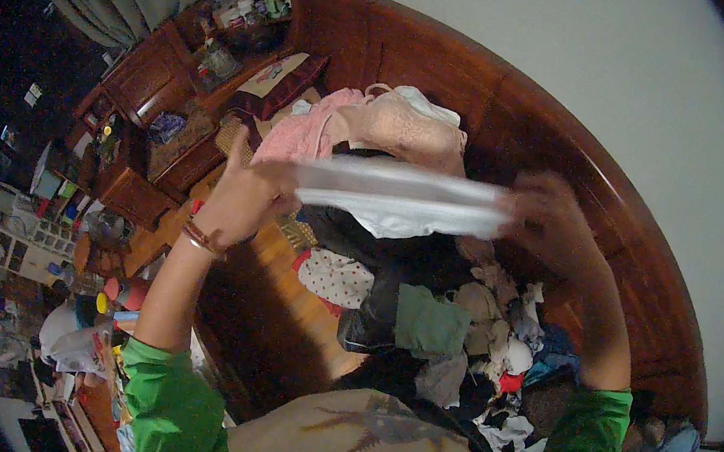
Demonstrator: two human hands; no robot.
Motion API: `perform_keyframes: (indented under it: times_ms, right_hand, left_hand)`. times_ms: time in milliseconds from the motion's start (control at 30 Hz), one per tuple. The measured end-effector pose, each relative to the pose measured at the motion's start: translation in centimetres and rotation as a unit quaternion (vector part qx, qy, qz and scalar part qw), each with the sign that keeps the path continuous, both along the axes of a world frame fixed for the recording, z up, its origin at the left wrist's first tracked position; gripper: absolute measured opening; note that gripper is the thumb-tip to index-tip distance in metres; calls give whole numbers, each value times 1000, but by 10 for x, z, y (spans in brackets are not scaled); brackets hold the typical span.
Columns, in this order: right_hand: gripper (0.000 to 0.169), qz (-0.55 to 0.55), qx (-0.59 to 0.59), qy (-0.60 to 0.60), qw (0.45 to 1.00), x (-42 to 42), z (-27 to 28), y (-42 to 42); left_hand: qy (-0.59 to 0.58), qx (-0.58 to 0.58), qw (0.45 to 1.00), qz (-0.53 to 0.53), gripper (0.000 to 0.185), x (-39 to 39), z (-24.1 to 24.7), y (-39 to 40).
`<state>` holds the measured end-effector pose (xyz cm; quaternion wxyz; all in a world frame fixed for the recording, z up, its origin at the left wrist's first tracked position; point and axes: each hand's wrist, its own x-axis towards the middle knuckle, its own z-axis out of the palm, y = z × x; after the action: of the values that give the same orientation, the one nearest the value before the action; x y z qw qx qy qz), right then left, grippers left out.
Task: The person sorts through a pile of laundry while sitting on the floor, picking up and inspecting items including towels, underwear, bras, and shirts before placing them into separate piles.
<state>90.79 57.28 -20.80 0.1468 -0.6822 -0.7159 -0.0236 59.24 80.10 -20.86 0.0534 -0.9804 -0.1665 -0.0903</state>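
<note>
A white garment (396,216), perhaps underwear, is stretched sideways in the air and blurred by motion. My left hand (248,196) grips one end of it, and at the opposite end my right hand (547,220) has hold of the other. Just beyond it, a beige bra (390,122) lies against pink fabric (310,123). Black clothing (347,238) shows below the garment and is partly covered by it. Closer to my body are a dotted white cloth (334,278) with red edging and a green cloth (431,322).
A long dark wooden bench (534,125) curves along the wall. Loose clothes (514,357) are heaped on its right part. At the left stand a wooden cabinet (144,77) and a crowded table with a plastic bag (77,344). A patterned cushion (278,82) leans at the far end.
</note>
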Motion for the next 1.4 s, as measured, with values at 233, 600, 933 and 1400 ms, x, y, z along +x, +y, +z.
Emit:
perform_keyframes:
  times_ms: [233,600,933,1400]
  right_hand:
    - [15,-7,-126,291,948,-1,-19,20]
    - [44,11,205,64,977,125,-78,203]
    - [24,-495,-174,274,806,112,-354,-74]
    - [61,-408,-400,212,793,86,-538,-137]
  left_hand:
    - [64,-172,981,-66,24,-8,-16,14]
    - [-315,-334,887,-50,53,150,-86,219]
    - [-91,-484,871,1,29,37,-330,20]
    - [143,-643,750,59,24,40,-370,-146]
